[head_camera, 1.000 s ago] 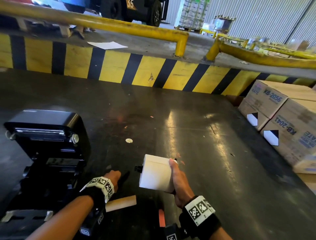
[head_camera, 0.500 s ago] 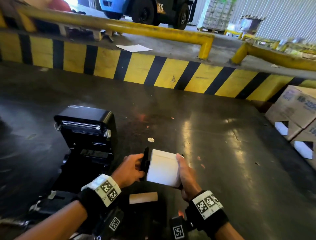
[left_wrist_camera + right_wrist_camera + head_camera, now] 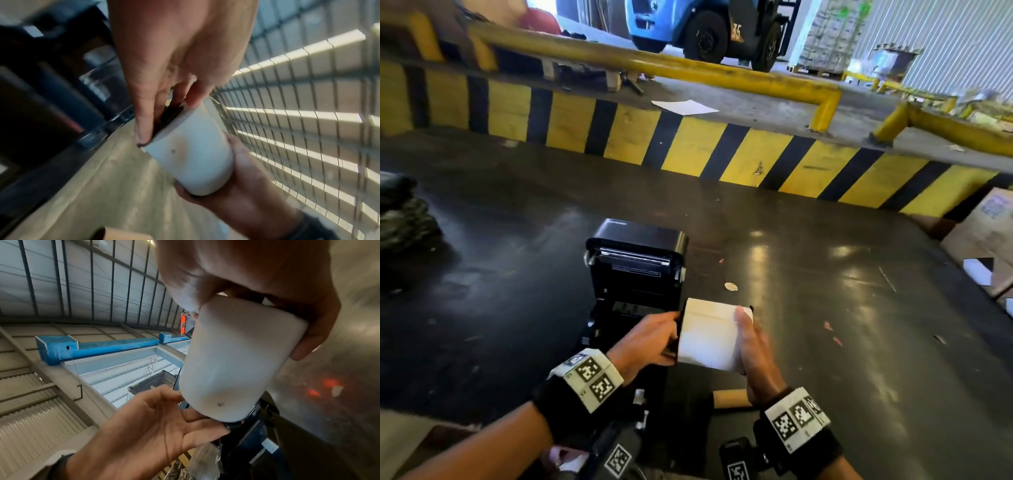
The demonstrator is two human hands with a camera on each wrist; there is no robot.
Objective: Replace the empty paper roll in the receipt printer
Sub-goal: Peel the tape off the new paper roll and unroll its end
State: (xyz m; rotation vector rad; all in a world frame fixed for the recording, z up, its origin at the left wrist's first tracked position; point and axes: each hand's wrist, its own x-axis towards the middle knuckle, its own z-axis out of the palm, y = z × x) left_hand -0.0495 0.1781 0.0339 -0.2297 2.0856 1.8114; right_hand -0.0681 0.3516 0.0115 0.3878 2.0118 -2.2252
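Note:
The black receipt printer (image 3: 635, 263) stands with its lid open on the dark surface. Just in front of it, to the right, a full white paper roll (image 3: 709, 337) is held in the air. My right hand (image 3: 748, 342) grips its right end, thumb on top. My left hand (image 3: 674, 330) pinches the black spindle disc (image 3: 170, 116) at the roll's left end. The left wrist view shows the roll (image 3: 195, 151) between both hands. In the right wrist view the roll (image 3: 232, 361) hangs over the printer. The empty brown cardboard core (image 3: 732, 399) lies below my right wrist.
A yellow-and-black striped kerb (image 3: 688, 144) with a yellow rail (image 3: 654, 66) bounds the far side. Cardboard boxes (image 3: 989, 240) sit at the right edge, a dark bundle (image 3: 404, 219) at the left. A small paper scrap (image 3: 731, 286) lies beside the printer. A blue forklift (image 3: 705, 27) stands beyond.
My left hand rose from the surface near the core to the roll's left end and took hold of the black disc. The roll, still in my right hand, came closer to the printer.

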